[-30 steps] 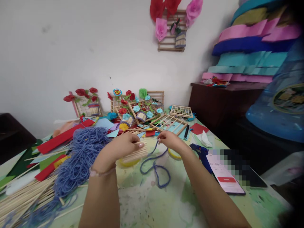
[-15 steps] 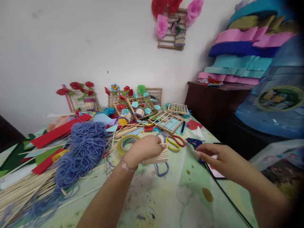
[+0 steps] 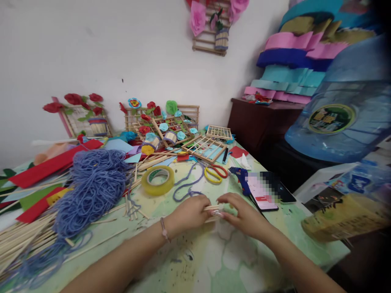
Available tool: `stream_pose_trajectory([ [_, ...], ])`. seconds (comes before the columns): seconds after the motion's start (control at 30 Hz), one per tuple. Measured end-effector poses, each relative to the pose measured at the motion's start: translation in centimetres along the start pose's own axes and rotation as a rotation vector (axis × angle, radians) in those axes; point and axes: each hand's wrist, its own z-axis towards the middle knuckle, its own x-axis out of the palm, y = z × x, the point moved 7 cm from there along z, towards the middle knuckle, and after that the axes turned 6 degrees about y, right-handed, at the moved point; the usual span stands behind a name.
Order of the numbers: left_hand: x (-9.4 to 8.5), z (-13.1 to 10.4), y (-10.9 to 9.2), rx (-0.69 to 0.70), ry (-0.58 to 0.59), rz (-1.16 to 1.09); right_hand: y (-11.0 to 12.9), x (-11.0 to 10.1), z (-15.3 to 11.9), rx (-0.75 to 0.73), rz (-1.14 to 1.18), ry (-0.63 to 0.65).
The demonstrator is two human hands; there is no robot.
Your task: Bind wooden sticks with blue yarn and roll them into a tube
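Note:
My left hand (image 3: 190, 213) and my right hand (image 3: 241, 214) meet low over the table, both gripping a small bundle of thin wooden sticks (image 3: 213, 212) between their fingertips. A loose length of blue yarn (image 3: 185, 188) lies just behind the hands. A roll of yellow tape (image 3: 157, 179) sits to the left of it. Yellow-and-red scissors (image 3: 216, 173) and a blue glue gun (image 3: 242, 178) lie behind my right hand, beside a phone (image 3: 263, 190).
A big heap of blue yarn (image 3: 91, 187) and a pile of long wooden sticks (image 3: 21, 239) fill the left. Stick frames with paper flowers (image 3: 165, 128) stand at the back. A large blue water bottle (image 3: 339, 114) lies at the right, past the table edge.
My right hand has come back from the right beside the phone and joined the left on the stick bundle. Both hands have dropped lower and nearer. The view has turned to the right.

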Motion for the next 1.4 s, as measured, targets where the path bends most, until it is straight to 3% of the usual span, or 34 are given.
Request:
stream_pose_trajectory([
  [0.07,0.0,-0.6,0.7,0.006,-0.026,-0.075,0.0,1.9,1.0,-0.018,0.053,0.034],
  [0.17,0.2,-1.9,2.8,-0.010,-0.071,-0.275,-1.1,3.0,1.9,0.031,0.180,-0.028],
  [0.27,1.8,-2.9,5.3,-0.032,-0.070,-0.683,-1.8,3.3,2.2,0.071,0.255,-0.037],
  [0.37,3.3,-3.5,7.0,-0.062,-0.129,-0.998,-2.7,2.0,1.8,0.122,0.275,-0.119],
  [0.43,3.7,-3.7,7.7,-0.089,-0.201,-1.147,-4.4,-0.5,0.9,0.201,0.262,-0.315],
  [0.5,3.8,-3.8,8.0,-0.118,-0.240,-1.270,-6.9,-3.7,-0.8,0.309,0.195,-0.626],
  [0.53,3.9,-3.8,8.1,-0.132,-0.243,-1.317,-8.1,-5.6,-2.2,0.380,0.108,-0.857],
  [0.57,3.8,-3.8,8.1,-0.143,-0.244,-1.353,-9.1,-6.8,-3.0,0.430,0.007,-0.970],
  [0.63,3.7,-3.8,8.3,-0.155,-0.243,-1.400,-11.0,-7.8,-2.4,0.467,-0.107,-0.897],
  [0.7,3.7,-3.8,8.4,-0.158,-0.251,-1.414,-12.2,-7.5,-0.7,0.450,-0.127,-0.683],
  [0.77,3.7,-3.8,8.5,-0.154,-0.256,-1.411,-12.4,-6.5,1.0,0.428,-0.193,-0.496],
  [0.83,3.8,-3.7,8.6,-0.154,-0.256,-1.414,-12.1,-5.7,2.3,0.420,-0.280,-0.412],
  [1.03,4.2,-3.8,9.0,-0.152,-0.257,-1.445,-11.6,-4.6,4.3,0.442,-0.328,-0.411],
  [1.17,4.1,-3.9,9.3,-0.163,-0.283,-1.455,-10.4,-6.0,3.8,0.507,-0.272,-0.441],
  [1.3,3.8,-4.0,9.6,-0.188,-0.340,-1.480,-7.3,-6.2,2.5,0.467,0.224,-0.503],
  [1.4,3.6,-4.1,9.6,-0.183,-0.355,-1.455,-4.4,-3.5,2.1,0.370,0.411,-0.356],
])
